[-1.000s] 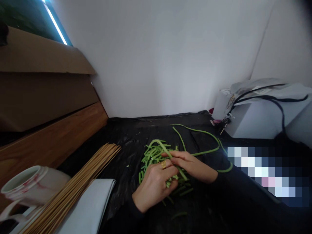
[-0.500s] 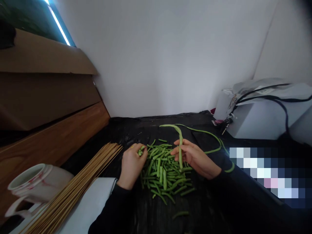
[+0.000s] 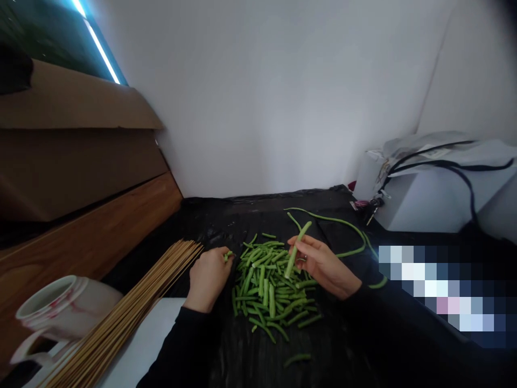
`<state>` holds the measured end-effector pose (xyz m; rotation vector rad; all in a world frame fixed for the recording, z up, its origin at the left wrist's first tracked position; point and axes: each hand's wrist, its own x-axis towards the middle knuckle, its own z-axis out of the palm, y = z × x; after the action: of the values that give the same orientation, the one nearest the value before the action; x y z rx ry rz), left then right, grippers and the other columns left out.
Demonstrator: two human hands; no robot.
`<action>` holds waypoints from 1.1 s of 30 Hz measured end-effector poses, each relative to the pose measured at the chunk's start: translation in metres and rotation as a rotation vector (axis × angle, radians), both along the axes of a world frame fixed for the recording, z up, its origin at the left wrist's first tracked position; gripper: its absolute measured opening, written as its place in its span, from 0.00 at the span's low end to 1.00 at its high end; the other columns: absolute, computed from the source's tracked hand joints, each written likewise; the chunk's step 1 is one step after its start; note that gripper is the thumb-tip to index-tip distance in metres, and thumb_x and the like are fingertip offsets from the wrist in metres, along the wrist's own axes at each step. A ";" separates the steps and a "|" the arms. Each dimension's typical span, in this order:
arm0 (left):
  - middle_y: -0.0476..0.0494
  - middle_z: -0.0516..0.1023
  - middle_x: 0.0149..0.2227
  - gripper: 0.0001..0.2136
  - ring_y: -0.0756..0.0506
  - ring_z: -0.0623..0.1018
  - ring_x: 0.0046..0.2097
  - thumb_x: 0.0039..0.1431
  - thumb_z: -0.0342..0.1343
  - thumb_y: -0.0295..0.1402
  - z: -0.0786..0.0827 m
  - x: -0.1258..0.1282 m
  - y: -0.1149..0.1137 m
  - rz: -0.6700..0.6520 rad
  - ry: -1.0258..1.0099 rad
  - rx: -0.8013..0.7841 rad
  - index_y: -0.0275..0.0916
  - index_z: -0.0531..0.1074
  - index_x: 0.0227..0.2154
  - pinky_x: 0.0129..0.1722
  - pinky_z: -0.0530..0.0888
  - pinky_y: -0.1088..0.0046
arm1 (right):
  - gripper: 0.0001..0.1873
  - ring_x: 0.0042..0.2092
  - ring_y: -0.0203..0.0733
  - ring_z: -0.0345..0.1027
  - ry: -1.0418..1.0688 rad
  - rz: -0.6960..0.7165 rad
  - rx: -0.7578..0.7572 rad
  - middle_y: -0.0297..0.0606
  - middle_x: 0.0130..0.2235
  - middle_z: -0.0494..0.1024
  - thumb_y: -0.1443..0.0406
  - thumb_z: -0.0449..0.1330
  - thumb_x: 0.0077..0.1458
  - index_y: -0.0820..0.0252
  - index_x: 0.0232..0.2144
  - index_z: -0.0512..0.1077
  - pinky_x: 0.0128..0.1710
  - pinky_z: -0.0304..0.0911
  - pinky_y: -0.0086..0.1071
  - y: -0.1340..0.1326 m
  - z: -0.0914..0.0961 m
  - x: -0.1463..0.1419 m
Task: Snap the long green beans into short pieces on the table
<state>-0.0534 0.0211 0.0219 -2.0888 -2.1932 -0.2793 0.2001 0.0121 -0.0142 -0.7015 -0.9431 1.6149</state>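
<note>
My right hand (image 3: 329, 265) is closed around a long green bean (image 3: 298, 250), pinched between thumb and fingers and tilted with its upper end to the right. It is above a pile of cut green bean pieces (image 3: 258, 288). A thinner green strand shows behind the fingers; whether it belongs to the held bean, I cannot tell. To the left of the pile, my left hand (image 3: 208, 280) is closed on small green bean pieces (image 3: 228, 255), which show at the fingertips. Its other fingers are hidden behind the back of the hand.
Whole long beans (image 3: 343, 222) curve over the black plastic sheet (image 3: 242, 207) at right. At left lie a bundle of thin wooden sticks (image 3: 133, 307) and a pinkish-white mug (image 3: 68, 302). A cardboard box (image 3: 81, 161) stands behind them; a white box with black cables (image 3: 420, 194) is at right.
The bean in my right hand was long and bent over at the top; now a shorter straight length shows, tilted right. My left hand has shifted slightly left, away from the pile.
</note>
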 end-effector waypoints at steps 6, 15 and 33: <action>0.40 0.82 0.33 0.08 0.40 0.79 0.36 0.56 0.56 0.37 0.041 0.022 0.010 -0.235 -0.112 0.063 0.43 0.79 0.34 0.33 0.67 0.71 | 0.10 0.29 0.32 0.63 -0.058 0.017 0.041 0.34 0.31 0.74 0.60 0.64 0.54 0.60 0.36 0.75 0.27 0.55 0.27 -0.003 -0.001 -0.005; 0.50 0.72 0.19 0.16 0.52 0.64 0.23 0.53 0.59 0.45 0.038 0.077 0.045 -0.566 -0.484 0.065 0.35 0.76 0.22 0.25 0.59 0.76 | 0.13 0.31 0.36 0.66 -0.065 -0.073 0.069 0.37 0.33 0.77 0.59 0.66 0.50 0.58 0.34 0.70 0.27 0.55 0.29 -0.003 0.008 -0.004; 0.51 0.70 0.23 0.11 0.52 0.64 0.25 0.46 0.64 0.39 0.022 0.081 0.037 -0.742 -0.837 -0.461 0.35 0.76 0.28 0.25 0.61 0.76 | 0.11 0.28 0.32 0.62 -0.007 -0.241 0.073 0.31 0.28 0.72 0.60 0.69 0.46 0.57 0.32 0.76 0.30 0.58 0.29 0.007 0.010 0.014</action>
<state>0.0275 0.0586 0.0442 -3.5002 -1.7404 -0.9160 0.2141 0.0192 -0.0043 -0.7407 -0.8826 1.3610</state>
